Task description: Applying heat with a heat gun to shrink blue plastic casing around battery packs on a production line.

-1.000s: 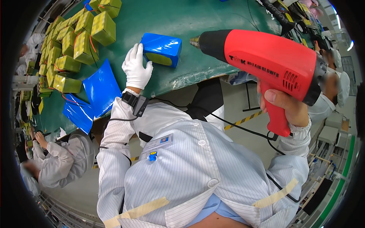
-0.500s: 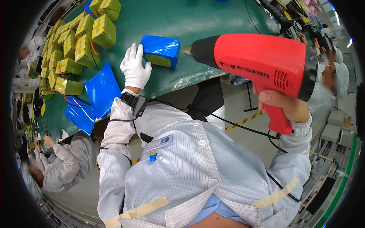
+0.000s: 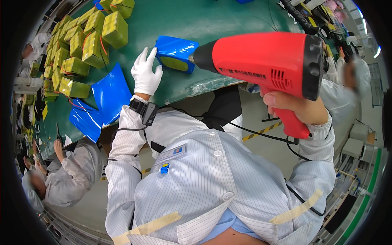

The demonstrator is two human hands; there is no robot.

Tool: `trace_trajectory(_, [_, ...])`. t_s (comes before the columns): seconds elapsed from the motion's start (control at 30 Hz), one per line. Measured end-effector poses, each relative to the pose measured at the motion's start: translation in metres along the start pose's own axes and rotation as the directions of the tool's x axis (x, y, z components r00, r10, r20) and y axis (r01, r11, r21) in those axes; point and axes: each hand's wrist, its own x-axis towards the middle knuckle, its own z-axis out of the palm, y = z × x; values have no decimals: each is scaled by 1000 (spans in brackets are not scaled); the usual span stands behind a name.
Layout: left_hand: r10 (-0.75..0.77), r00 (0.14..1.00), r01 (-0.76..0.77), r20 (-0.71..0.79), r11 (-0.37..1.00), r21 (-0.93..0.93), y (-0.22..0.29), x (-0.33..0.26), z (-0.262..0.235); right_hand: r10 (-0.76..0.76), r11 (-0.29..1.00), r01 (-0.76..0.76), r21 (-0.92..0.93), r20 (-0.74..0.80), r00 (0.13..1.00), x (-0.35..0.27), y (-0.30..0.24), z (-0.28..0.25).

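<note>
My right hand (image 3: 292, 105), bare, is wrapped round the handle of a red heat gun (image 3: 261, 57) with a black front and back end. Its metal nozzle points left, close to the right end of a block-shaped battery pack (image 3: 176, 45) in shiny blue wrap. A yellow-green end of the pack shows on the side nearer me. Beside the pack's left end is my left hand (image 3: 147, 75) in a white glove, fingers stretched and apart. The index fingertip is at the pack's edge; whether it touches I cannot tell.
Several yellow-green battery packs (image 3: 94, 50) with red wires crowd the green table (image 3: 220, 20) at the left. Blue wrap sheets (image 3: 111, 94) lie by its front edge. A black cord (image 3: 261, 135) runs below the heat gun. Co-workers in white sit at left and right.
The heat gun has moved left and slightly up, bringing its nozzle to the blue pack. The pack has shifted slightly right and turned a little; my left hand's fingers have spread.
</note>
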Motion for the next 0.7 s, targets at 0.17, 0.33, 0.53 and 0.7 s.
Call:
trace_trajectory(0.17, [-7,1000,8,11,997,-73,-1,2,-2,-52,999,52,-4,25,998,14,-2,8])
trace_trajectory(0.33, [54,999,-54,-5,996,64,2,4,-7,-76,997,76,-29,30,997,17,-3,12])
trace_trajectory(0.53, [201,979,-199,-14,975,97,28,7,-10,-143,987,143,72,-7,990,-10,15,-8])
trace_trajectory(0.7, [242,970,-242,-8,970,4,77,0,5,-65,985,84,148,-129,989,-27,20,-21])
